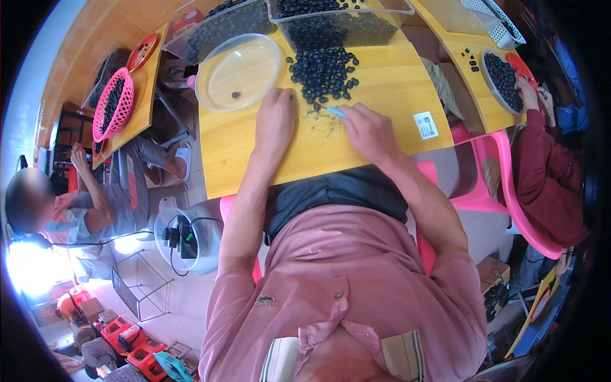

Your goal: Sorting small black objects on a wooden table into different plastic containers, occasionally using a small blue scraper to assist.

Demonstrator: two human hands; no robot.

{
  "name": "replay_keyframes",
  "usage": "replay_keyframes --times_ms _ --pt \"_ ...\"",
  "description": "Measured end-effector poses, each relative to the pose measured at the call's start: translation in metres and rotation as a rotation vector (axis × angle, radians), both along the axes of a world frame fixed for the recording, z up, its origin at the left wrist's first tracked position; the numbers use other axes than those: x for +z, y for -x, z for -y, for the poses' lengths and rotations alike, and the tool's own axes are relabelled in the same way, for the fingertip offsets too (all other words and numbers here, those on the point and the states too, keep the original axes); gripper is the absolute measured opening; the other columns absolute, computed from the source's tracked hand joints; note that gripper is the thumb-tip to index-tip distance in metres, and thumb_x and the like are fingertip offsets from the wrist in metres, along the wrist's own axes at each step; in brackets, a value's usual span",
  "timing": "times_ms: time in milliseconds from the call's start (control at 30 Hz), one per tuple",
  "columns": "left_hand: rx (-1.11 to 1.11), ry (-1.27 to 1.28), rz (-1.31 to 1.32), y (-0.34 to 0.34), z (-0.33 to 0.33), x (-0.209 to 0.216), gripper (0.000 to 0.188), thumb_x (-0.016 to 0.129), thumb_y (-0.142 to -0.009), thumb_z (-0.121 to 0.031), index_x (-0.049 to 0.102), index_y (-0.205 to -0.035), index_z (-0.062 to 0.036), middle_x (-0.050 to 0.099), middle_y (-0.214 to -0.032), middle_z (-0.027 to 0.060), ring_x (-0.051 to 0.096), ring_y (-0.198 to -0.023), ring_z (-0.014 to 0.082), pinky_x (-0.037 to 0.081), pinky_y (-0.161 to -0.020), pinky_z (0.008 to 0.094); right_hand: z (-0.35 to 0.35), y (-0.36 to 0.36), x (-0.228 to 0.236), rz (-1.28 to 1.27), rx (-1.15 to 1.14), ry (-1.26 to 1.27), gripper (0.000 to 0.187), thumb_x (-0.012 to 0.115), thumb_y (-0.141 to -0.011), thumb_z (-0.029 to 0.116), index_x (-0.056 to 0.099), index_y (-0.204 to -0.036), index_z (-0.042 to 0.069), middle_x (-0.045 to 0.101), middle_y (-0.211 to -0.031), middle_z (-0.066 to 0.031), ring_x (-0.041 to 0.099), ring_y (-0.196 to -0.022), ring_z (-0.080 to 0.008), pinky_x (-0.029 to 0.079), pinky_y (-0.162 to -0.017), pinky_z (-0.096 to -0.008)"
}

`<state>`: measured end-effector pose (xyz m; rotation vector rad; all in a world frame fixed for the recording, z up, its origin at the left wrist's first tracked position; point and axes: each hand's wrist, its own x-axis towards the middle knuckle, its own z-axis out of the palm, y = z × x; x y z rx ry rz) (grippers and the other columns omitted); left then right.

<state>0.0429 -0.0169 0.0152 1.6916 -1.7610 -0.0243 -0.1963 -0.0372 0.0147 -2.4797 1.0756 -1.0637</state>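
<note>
From where I stand, the nearest thing is the person's pink shirt (375, 254), then dark trousers (337, 188) pulled up to a yellow table (375, 149). Both forearms reach over its near edge. The left hand (277, 121) rests on the wood, fingers curled under; I can't tell whether anything is in it. The right hand (371, 132), just across from it, is closed round a light-blue tool (336, 113), slim as a pen, its tip pointing left toward the pile. Dark crumbs (318, 127) are strewn on the wood between the hands.

Just beyond the tool lies the pile (321, 71), loose dark pieces, round like berries, spread on bare wood. Left of it sits a clear round tub (232, 60) with a single piece (235, 95) in it. A white label (426, 125) is stuck on the table to the right. Along the far edge, two clear bins, a left one (223, 37) and a right one (375, 28), hold many more pieces.

Farther off to the left, a pink basket (113, 105) of dark pieces stands on another table, near a seated person in grey (121, 200); on the right, a co-worker in maroon (541, 172) reaches to a full round bowl (489, 79).
</note>
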Motion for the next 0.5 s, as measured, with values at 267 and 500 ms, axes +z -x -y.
replay_keyframes --times_ms 267,500 --pt "-0.031 -0.084 -0.390 0.012 -0.009 0.011 0.015 0.074 -0.088 0.001 0.077 -0.102 0.0007 0.068 -0.100 0.0159 0.070 -0.087 0.0294 0.057 -0.081 0.0370 0.001 0.001 0.001 0.000 0.000 0.017 0.023 0.070 -0.093 0.010 0.074 -0.116 0.009 0.068 -0.089 -0.0097 0.070 -0.078 -0.0329 0.057 -0.066 -0.0423" --pt "-0.063 -0.186 -0.548 0.026 -0.024 0.010 0.020 0.078 -0.089 -0.001 0.080 -0.108 -0.0016 0.066 -0.105 0.0062 0.065 -0.084 0.0130 0.054 -0.078 0.0254 0.001 0.001 -0.003 -0.027 -0.004 0.014 0.021 0.069 -0.096 0.013 0.072 -0.116 0.010 0.069 -0.090 -0.0087 0.072 -0.080 -0.0313 0.057 -0.067 -0.0443"
